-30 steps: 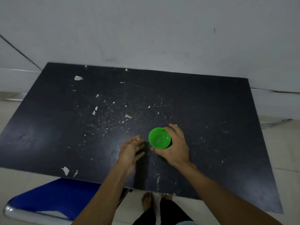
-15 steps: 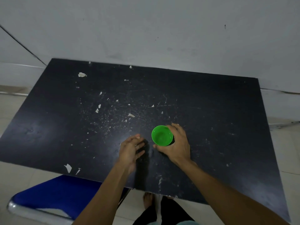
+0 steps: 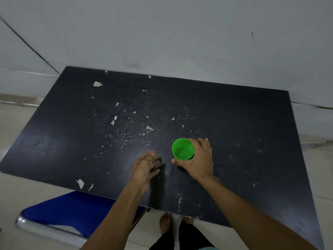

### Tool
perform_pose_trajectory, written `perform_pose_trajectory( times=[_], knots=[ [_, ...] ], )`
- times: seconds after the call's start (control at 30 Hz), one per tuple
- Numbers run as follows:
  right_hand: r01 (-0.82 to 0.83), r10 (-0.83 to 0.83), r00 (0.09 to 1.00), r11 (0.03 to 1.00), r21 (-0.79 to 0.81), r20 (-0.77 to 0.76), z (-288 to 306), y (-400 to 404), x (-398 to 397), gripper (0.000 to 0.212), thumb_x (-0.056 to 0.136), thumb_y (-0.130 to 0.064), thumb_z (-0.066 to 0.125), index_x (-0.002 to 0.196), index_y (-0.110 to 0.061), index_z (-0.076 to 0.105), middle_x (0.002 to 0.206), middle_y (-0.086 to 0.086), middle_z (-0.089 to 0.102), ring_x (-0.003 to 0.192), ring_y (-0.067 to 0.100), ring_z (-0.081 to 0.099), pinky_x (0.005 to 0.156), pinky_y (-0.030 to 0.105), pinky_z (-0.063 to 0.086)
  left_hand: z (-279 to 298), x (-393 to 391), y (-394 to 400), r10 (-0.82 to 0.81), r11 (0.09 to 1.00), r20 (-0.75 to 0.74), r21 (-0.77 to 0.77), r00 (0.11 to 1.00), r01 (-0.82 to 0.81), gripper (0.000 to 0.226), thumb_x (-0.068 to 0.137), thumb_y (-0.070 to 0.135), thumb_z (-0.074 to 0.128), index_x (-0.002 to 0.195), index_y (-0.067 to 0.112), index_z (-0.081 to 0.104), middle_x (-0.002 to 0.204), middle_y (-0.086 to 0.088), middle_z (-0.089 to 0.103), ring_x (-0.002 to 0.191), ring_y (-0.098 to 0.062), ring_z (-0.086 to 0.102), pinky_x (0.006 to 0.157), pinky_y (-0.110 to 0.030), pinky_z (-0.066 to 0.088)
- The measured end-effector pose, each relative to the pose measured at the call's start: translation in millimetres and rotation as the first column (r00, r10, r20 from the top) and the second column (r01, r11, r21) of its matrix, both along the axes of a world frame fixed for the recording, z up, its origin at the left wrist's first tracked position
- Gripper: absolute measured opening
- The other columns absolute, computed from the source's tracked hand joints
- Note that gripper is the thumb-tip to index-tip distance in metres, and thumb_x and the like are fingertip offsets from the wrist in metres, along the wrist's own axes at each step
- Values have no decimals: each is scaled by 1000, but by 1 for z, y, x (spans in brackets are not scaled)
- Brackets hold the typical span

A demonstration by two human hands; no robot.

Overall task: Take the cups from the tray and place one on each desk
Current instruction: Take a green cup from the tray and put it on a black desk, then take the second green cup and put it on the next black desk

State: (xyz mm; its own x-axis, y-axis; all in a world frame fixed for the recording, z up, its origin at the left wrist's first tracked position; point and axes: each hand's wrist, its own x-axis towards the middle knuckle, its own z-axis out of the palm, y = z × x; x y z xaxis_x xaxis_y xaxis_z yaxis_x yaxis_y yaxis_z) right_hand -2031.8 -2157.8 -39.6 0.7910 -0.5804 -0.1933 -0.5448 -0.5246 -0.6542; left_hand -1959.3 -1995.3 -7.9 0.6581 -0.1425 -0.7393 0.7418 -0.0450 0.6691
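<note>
A bright green cup (image 3: 182, 149) stands upright on the black desk (image 3: 243, 134), slightly right of the middle and toward the near edge. My right hand (image 3: 197, 159) is wrapped around the cup's right side, thumb in front and fingers behind. My left hand (image 3: 144, 168) hovers just left of the cup, held edge-on with its fingers together and slightly curled, holding nothing. No tray is in view.
The desktop is scratched and chipped, with pale flakes scattered over its left half. It stands against a grey wall (image 3: 180, 33). A blue chair seat (image 3: 72, 210) with a metal frame sits under the near left edge. My bare feet (image 3: 164, 222) are on the tiled floor.
The view has shifted a little, so the desk sits lower in frame. My right hand stays around the green cup on the desk. My left hand has barely moved.
</note>
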Motion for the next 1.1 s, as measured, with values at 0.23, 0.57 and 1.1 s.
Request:
perform_pose_trajectory(
  times=[0.23,0.57,1.1],
  knots=[
    [-63,56,995,995,-78,-86,23,1,2,124,45,-79,70,147,-29,21,159,11,17,149,27,-3,119,51,6,17,-2,13,-22,1000,67,16,998,21,23,96,12,53,118,9,59,115,-4,63,98,-16,62,79,-34,51],
    [-299,305,952,936,-184,4,76,34,39,111,61,-75,64,150,-26,17,161,9,12,149,25,-7,119,51,-2,57,7,73,-145,939,533,339,834,-53,36,94,22,60,129,15,55,124,-1,58,108,-14,57,83,-22,47],
    [-723,760,628,650,-234,169,151,286,143,100,72,-63,66,150,-25,18,161,7,13,149,23,-4,119,50,1,108,1,339,-293,426,697,708,655,-563,70,89,50,53,146,12,37,151,-11,41,139,-27,37,111,-41,32]
  ],
)
